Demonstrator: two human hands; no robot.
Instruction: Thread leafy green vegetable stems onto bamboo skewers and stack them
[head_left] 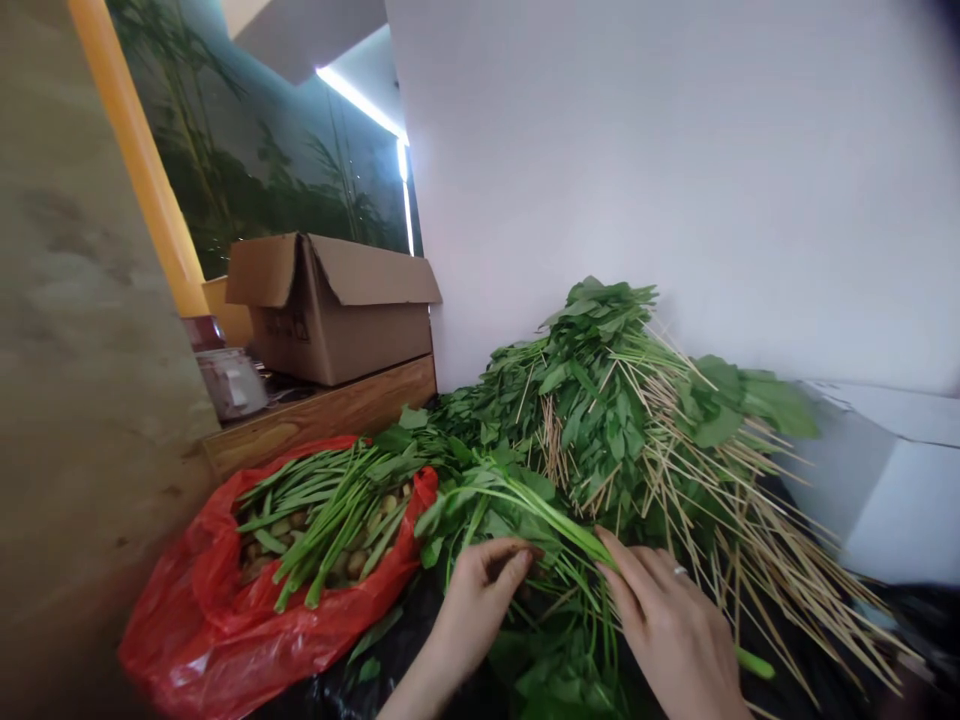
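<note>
At lower centre, our right hand (666, 618) grips green stems (562, 522); our left hand (480, 592) pinches narrowly, on what we cannot tell. We judge the work partway: the leaf-and-stick pile (619, 425), right of centre, appears done, while loose greens (322, 530) in the red bag (300, 652), lower left, are likely left. We work over black plastic (409, 615) beside a white wall (675, 150), a cardboard box (375, 340) standing upper left.

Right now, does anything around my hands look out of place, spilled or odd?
The thin pale sticks in the leafy pile fan out rightward at uneven angles, looking untidy. A loose leaf lies on the black plastic beside the red bag, apart from the pile. Nothing looks clearly spilled or damaged.
</note>
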